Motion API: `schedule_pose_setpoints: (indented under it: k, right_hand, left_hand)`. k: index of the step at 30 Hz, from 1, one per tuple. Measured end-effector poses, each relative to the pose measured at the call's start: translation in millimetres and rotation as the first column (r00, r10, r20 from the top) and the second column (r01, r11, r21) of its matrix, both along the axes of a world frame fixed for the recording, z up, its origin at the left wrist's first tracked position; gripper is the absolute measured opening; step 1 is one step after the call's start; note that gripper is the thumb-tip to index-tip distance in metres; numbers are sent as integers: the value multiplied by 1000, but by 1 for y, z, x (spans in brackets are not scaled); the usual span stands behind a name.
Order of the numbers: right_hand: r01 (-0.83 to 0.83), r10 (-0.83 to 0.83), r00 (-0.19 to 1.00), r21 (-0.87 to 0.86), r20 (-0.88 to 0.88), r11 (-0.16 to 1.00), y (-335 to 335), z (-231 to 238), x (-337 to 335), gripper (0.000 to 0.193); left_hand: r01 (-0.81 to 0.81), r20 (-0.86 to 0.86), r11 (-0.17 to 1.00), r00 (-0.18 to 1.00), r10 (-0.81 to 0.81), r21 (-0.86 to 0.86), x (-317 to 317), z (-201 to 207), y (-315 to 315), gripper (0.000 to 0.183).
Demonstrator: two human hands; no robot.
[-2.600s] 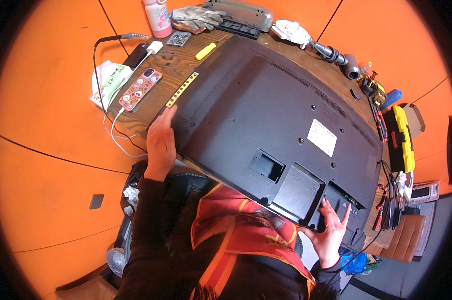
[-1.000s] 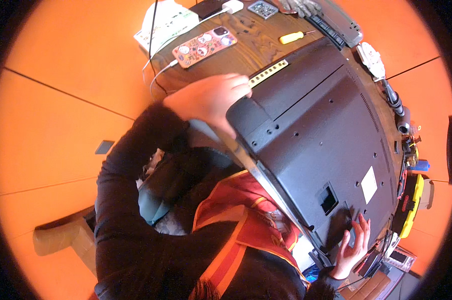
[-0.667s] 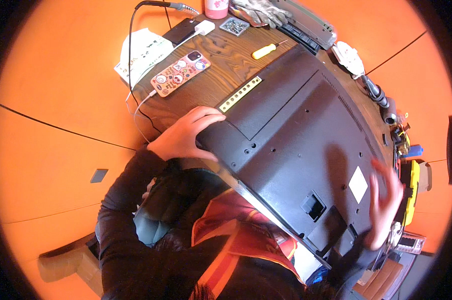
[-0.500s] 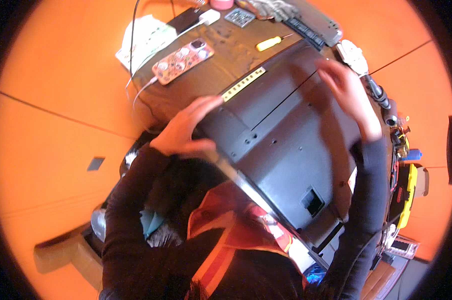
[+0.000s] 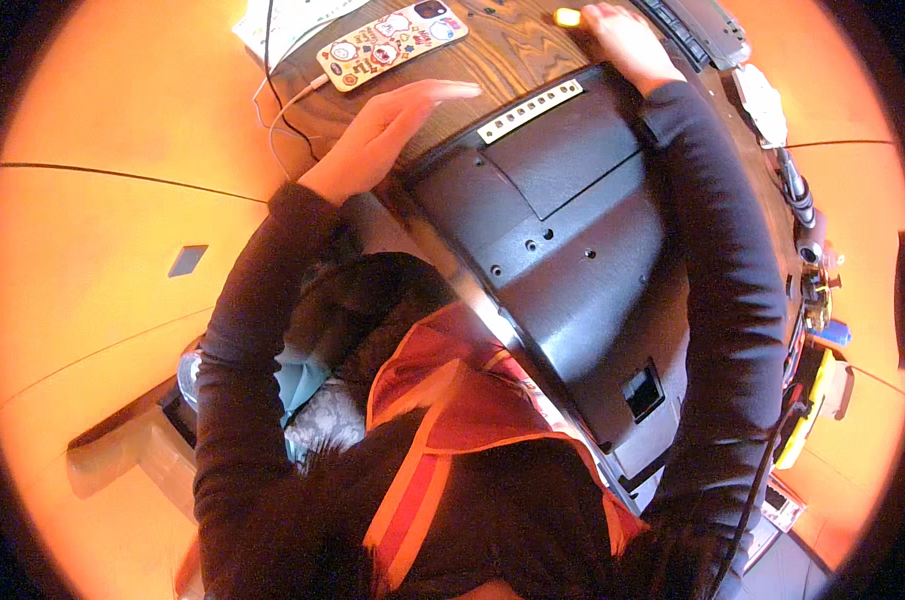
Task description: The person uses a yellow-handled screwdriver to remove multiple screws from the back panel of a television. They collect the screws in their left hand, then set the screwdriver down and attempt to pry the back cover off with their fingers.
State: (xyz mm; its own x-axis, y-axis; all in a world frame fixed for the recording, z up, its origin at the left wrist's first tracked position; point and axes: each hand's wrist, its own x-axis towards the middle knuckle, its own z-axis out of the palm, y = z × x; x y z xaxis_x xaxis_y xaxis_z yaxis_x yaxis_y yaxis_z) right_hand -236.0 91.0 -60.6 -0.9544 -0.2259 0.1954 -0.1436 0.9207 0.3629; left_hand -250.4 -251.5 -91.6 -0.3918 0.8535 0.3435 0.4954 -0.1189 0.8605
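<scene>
My right hand (image 5: 627,42) reaches to the far side of the table. Its fingers are closed at the screwdriver, whose yellow handle (image 5: 567,17) shows at the fingertips; its shaft is hidden. With fingers stretched out and nothing in them, my left hand (image 5: 377,135) is over the near left corner of a large black plastic housing (image 5: 552,290), which looks like the back of a display. The housing has screw holes, a square opening (image 5: 643,392) and a pale slotted strip (image 5: 530,112) along its far edge. My right sleeve covers part of it.
A phone (image 5: 392,45) in a sticker-covered case lies on the wooden table (image 5: 512,45), a white cable plugged into it. Dark bar-shaped parts (image 5: 697,35) lie at the far right. Tools, a blue cylinder (image 5: 834,333) and a yellow-edged box (image 5: 807,410) line the right side.
My right hand has moved from above the housing to the yellow screwdriver. My left hand has moved up and away from me, its fingers straightening. The view has shifted, and the scene looks brighter.
</scene>
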Motion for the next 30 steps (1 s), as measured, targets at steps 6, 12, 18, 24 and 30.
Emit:
schedule_pose_setpoints:
  k: [6,12,18,24,30]
  right_hand:
    - [-133,-176,966,-948,-190,290,-39,70,28,31]
    - [-169,132,957,-864,-259,-474,-45,95,86,37]
    - [-5,-144,988,-913,59,-408,-87,68,110,27]
    - [101,-252,952,-958,171,-269,-115,76,108,40]
    - [156,-318,926,-973,204,-170,-137,74,113,28]
  left_hand:
    - [57,-60,998,997,-56,10,-16,-3,21,40]
    - [133,-300,991,947,-118,30,-31,-5,54,30]
    - [277,-503,959,838,-209,62,-52,-7,104,29]
    - [152,-712,988,697,-86,29,-52,-12,121,39]
    - [199,-647,979,751,-131,33,-55,-13,130,38]
